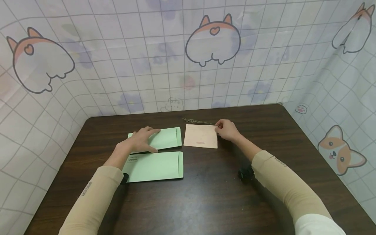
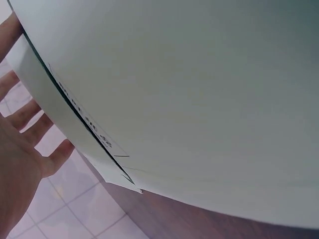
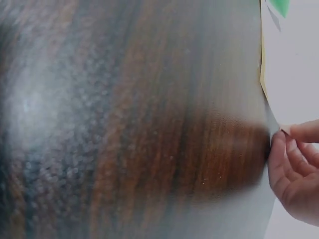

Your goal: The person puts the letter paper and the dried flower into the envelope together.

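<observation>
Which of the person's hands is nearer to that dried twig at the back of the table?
Right. The right hand pinches the beige card's corner just beside the twig's tip. The left hand rests on the farther green envelope, well off to the left.

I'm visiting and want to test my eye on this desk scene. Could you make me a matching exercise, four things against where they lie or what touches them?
Things:
1. far pale green paper envelope
2. near pale green paper envelope
3. square beige paper card
4. thin dried brown sprig

Places:
A. corner pinched by the right hand
B. behind the card, toward the back of the dark wooden table
C. under the left hand
D. closest to the person, bearing a small printed label

Pairs: 1-C, 2-D, 3-A, 4-B
</observation>
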A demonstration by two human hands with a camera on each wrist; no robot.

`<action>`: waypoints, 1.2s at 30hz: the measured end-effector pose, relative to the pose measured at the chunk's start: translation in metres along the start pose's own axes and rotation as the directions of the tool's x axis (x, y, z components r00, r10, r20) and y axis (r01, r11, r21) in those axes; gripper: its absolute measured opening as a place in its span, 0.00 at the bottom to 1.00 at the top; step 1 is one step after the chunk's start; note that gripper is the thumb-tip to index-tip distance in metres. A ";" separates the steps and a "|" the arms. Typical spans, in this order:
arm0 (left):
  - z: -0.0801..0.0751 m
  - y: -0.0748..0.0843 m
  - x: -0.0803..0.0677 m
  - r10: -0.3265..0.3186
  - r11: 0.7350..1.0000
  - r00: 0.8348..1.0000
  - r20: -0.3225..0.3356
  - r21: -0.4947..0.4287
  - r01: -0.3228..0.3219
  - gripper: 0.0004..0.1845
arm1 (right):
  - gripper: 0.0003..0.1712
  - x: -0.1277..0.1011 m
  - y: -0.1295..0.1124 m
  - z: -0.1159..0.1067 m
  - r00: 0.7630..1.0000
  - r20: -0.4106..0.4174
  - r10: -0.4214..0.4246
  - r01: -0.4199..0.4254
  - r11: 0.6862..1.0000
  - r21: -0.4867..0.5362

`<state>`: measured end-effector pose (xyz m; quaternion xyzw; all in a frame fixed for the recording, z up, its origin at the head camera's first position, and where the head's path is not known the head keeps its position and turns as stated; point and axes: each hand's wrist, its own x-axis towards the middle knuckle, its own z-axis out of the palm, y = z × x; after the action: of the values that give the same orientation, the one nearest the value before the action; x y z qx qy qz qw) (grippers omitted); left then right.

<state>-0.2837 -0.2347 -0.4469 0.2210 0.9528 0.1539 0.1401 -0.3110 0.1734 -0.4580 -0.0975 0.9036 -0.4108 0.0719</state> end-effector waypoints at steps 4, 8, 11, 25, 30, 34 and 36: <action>0.000 0.000 0.001 0.002 1.000 1.000 0.002 0.002 -0.002 0.52 | 0.15 0.000 0.001 0.000 1.000 0.007 0.026 -0.026 0.995 0.093; 0.000 0.000 0.000 0.002 1.000 1.000 0.000 0.000 -0.002 0.52 | 0.16 0.001 0.005 0.001 0.998 0.027 0.054 -0.059 0.976 0.211; -0.001 0.000 0.000 0.004 1.000 1.000 -0.002 0.001 -0.004 0.52 | 0.16 0.003 0.008 0.000 0.997 0.021 0.075 -0.078 0.953 0.292; -0.002 0.000 -0.001 0.002 1.000 1.000 0.000 0.006 -0.002 0.52 | 0.18 0.007 -0.002 -0.003 0.986 -0.023 0.167 -0.137 0.871 0.473; -0.001 0.000 -0.001 -0.002 1.000 1.000 0.004 0.000 0.002 0.52 | 0.19 0.007 -0.006 -0.004 0.986 -0.033 0.166 -0.127 0.856 0.502; -0.002 0.000 0.000 -0.001 1.000 1.000 0.004 0.002 0.001 0.52 | 0.19 0.006 -0.009 -0.003 0.986 -0.043 0.161 -0.119 0.862 0.492; -0.002 0.000 0.000 -0.001 1.000 1.000 0.004 0.003 0.001 0.52 | 0.19 0.005 -0.012 -0.003 0.987 -0.043 0.155 -0.114 0.863 0.492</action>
<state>-0.2841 -0.2355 -0.4449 0.2210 0.9529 0.1517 0.1419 -0.3150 0.1668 -0.4478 0.0037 0.7776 -0.6229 0.0857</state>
